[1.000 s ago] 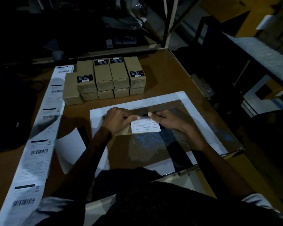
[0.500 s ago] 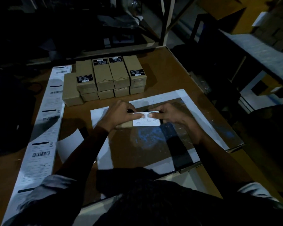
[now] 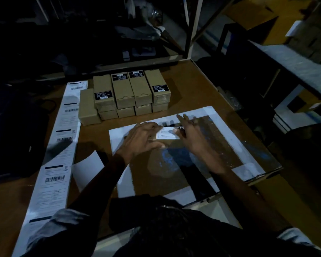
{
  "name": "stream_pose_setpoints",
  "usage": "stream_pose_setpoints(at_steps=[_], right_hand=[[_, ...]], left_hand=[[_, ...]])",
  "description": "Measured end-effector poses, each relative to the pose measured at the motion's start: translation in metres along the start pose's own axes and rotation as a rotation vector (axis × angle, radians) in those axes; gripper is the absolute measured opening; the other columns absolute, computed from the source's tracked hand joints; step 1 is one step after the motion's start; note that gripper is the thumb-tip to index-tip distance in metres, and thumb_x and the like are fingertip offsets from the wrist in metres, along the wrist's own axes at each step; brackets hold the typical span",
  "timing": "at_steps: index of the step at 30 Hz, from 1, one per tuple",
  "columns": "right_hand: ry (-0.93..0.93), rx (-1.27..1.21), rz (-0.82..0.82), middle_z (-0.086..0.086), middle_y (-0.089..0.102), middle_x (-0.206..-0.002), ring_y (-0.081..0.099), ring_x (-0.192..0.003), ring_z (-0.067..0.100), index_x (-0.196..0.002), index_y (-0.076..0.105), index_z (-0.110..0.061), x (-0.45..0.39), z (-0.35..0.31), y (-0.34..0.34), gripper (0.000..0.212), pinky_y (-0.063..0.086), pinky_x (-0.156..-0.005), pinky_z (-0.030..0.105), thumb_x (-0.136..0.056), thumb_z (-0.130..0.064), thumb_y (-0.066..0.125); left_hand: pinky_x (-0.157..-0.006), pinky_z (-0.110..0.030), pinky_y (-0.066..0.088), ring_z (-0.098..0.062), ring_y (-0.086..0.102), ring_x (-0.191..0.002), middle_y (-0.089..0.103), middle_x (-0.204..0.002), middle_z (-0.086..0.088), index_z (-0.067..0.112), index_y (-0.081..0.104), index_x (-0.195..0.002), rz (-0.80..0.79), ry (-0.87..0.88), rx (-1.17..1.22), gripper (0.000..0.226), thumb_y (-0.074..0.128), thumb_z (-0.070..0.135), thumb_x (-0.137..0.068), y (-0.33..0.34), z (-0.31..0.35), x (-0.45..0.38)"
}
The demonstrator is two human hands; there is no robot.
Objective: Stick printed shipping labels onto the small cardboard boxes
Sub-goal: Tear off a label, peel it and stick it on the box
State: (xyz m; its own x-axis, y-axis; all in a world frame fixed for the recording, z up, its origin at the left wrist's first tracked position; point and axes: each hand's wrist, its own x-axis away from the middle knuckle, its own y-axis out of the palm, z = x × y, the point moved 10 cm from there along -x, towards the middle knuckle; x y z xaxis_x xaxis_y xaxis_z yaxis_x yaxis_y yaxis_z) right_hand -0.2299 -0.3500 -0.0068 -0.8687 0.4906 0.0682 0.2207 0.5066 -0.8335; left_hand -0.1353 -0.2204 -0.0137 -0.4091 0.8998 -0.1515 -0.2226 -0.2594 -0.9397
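A white shipping label (image 3: 167,133) lies on a small cardboard box (image 3: 160,140) near the middle of the tabletop (image 3: 191,86). The left hand (image 3: 141,140) and right hand (image 3: 191,138) press it with spread fingers, apparently smoothing it. Toward the far edge a stack of boxes (image 3: 130,93) waits; a label strip (image 3: 59,145) runs along the left edge

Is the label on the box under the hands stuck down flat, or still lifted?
Appears flat: the white label lies flush on the box, no raised edge visible. Left hand and right hand hide its ends, so those cannot be confirmed.
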Motion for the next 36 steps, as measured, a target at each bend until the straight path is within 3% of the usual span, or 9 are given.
stream_pose_setpoints(at_steps=[1,3,5,10,17,21,27,32,36], right_hand=[[0.003,0.091,0.023,0.011,0.007,-0.168,-0.007,-0.152,0.042,-0.158,0.025,-0.028,0.01,-0.007,0.008,0.058,0.01,-0.12,0.061,-0.105,-0.045,0.042],[-0.015,0.233,0.043,0.008,-0.025,-0.165,-0.038,-0.142,0.042,-0.159,0.012,-0.037,0.029,-0.022,0.028,0.062,-0.024,-0.108,0.062,-0.102,-0.061,0.023],[0.001,0.313,0.063,0.007,-0.039,-0.159,-0.048,-0.135,0.038,-0.158,-0.001,-0.042,0.04,-0.025,0.04,0.068,-0.036,-0.1,0.057,-0.096,-0.07,0.009],[0.242,0.397,0.166,0.016,-0.036,-0.159,-0.034,-0.143,0.046,-0.157,0.001,-0.047,0.041,0.016,0.008,0.07,-0.014,-0.114,0.071,-0.092,-0.072,-0.006],[0.074,0.375,0.101,0.011,-0.039,-0.158,-0.037,-0.143,0.042,-0.153,-0.011,-0.053,0.046,-0.023,0.048,0.069,-0.014,-0.115,0.069,-0.088,-0.076,-0.009],[0.204,0.37,0.208,0.018,-0.031,-0.161,-0.03,-0.144,0.047,-0.153,-0.013,-0.051,0.047,0.012,0.025,0.072,-0.007,-0.114,0.073,-0.086,-0.076,-0.014],[0.043,0.304,0.097,0.014,-0.038,-0.158,-0.039,-0.142,0.041,-0.155,-0.009,-0.049,0.056,-0.032,0.063,0.071,-0.02,-0.113,0.067,-0.089,-0.074,-0.01],[0.218,0.32,0.185,0.013,-0.046,-0.151,-0.042,-0.137,0.042,-0.153,-0.013,-0.052,0.058,0.004,0.033,0.085,-0.017,-0.113,0.07,-0.074,-0.078,-0.03],[0.105,0.31,0.149,0.012,-0.04,-0.155,-0.041,-0.139,0.041,-0.152,-0.009,-0.056,0.053,-0.027,0.05,0.078,-0.021,-0.112,0.067,-0.079,-0.076,-0.026]], left_hand=[[-0.106,-0.041,0.036,-0.026,0.047,-0.13,0.053,-0.145,-0.007,0.018,0.048,-0.146,0.006,-0.01,0.02,0.088,0.048,0.074,-0.078,0.003,-0.001,0.003],[-0.109,-0.042,0.032,-0.026,0.047,-0.131,0.055,-0.144,-0.007,0.018,0.053,-0.143,0.077,0.009,0.044,0.08,0.046,0.069,-0.082,0.002,-0.001,0.007],[-0.108,-0.041,0.031,-0.025,0.049,-0.13,0.057,-0.142,-0.004,0.019,0.057,-0.14,0.142,0.012,0.082,0.063,0.041,0.057,-0.093,-0.001,-0.003,0.01],[-0.1,-0.036,0.033,-0.023,0.053,-0.124,0.063,-0.135,-0.001,0.019,0.065,-0.131,0.195,-0.056,0.188,0.055,0.042,0.053,-0.096,-0.007,0.0,0.011],[-0.103,-0.042,0.046,-0.023,0.058,-0.122,0.067,-0.129,-0.005,0.014,0.07,-0.126,0.196,-0.074,0.382,0.05,0.058,0.047,-0.09,-0.007,-0.009,0.014],[-0.104,-0.035,0.045,-0.021,0.049,-0.128,0.06,-0.139,-0.005,0.01,0.063,-0.133,0.168,-0.121,0.443,0.05,0.07,0.033,-0.09,-0.007,-0.013,0.015],[-0.109,-0.029,0.037,-0.01,0.044,-0.129,0.056,-0.142,-0.002,0.013,0.063,-0.133,0.136,-0.088,0.496,0.048,0.076,0.024,-0.088,-0.01,-0.015,0.015],[-0.109,-0.037,0.043,-0.022,0.045,-0.134,0.055,-0.145,-0.003,0.013,0.06,-0.137,0.079,-0.127,0.468,0.058,0.071,0.035,-0.085,-0.005,-0.015,0.015],[-0.107,-0.04,0.044,-0.024,0.048,-0.129,0.06,-0.139,-0.005,0.012,0.063,-0.133,0.101,-0.157,0.497,0.06,0.067,0.038,-0.079,-0.008,-0.015,0.017]])
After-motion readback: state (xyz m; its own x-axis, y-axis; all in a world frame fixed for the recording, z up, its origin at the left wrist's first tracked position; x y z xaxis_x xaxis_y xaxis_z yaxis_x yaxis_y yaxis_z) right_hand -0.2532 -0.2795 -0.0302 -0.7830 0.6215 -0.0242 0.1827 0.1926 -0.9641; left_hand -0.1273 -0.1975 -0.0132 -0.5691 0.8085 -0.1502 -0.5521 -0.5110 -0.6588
